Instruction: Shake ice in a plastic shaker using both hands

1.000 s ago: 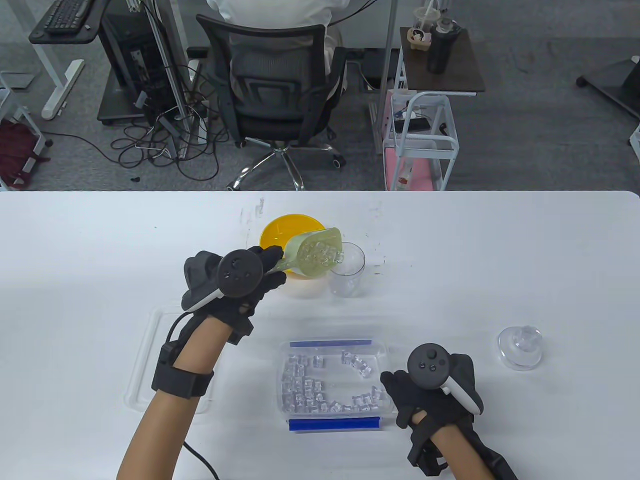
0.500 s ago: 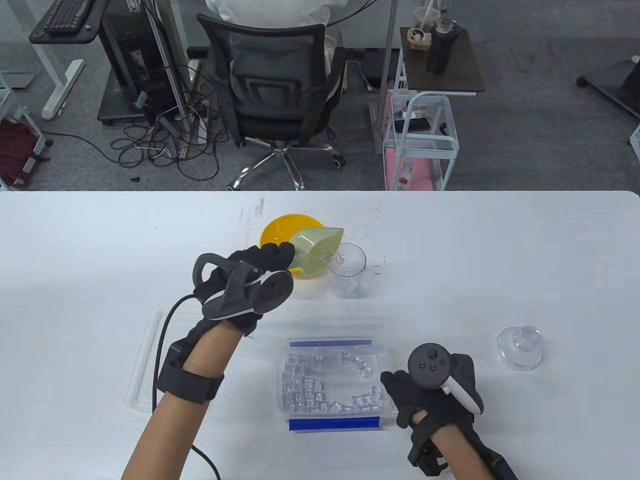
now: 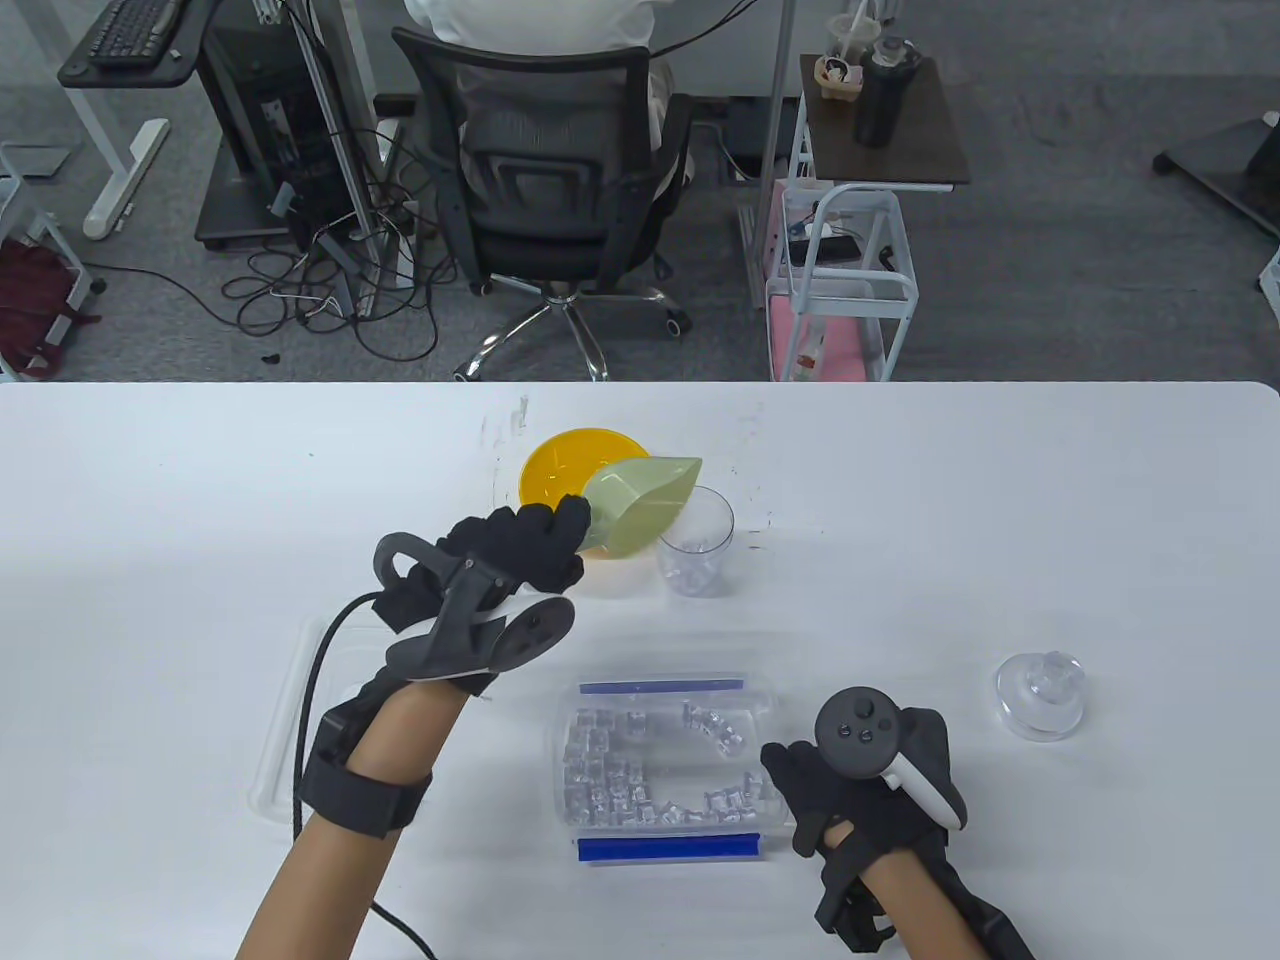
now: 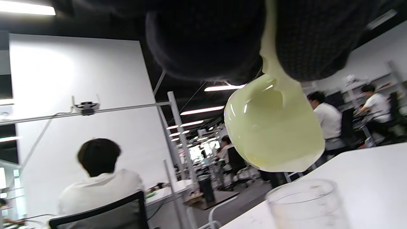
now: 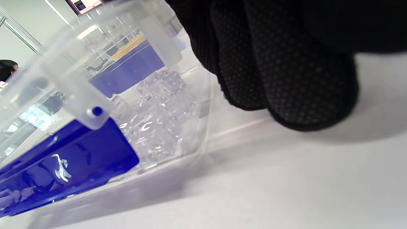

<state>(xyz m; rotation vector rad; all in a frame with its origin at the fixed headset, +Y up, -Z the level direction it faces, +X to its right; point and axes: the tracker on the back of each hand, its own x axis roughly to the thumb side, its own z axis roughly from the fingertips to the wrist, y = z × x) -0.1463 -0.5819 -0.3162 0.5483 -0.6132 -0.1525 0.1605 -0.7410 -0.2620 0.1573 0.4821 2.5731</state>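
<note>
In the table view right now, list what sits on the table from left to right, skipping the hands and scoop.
Clear lid → yellow bowl → clear shaker cup → shaker cap. The ice container overlaps the bowl and cup sideways, so it is left out.

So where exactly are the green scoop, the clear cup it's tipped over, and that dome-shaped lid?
green scoop (image 3: 640,505): table view, on the bowl's tilted back.
clear cup (image 3: 695,560): table view, on its side wall, below the rim.
dome-shaped lid (image 3: 1040,690): table view, on the top, near the knob.

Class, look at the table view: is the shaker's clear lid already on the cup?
No: the lid sits on the table, far right of the open cup.
</note>
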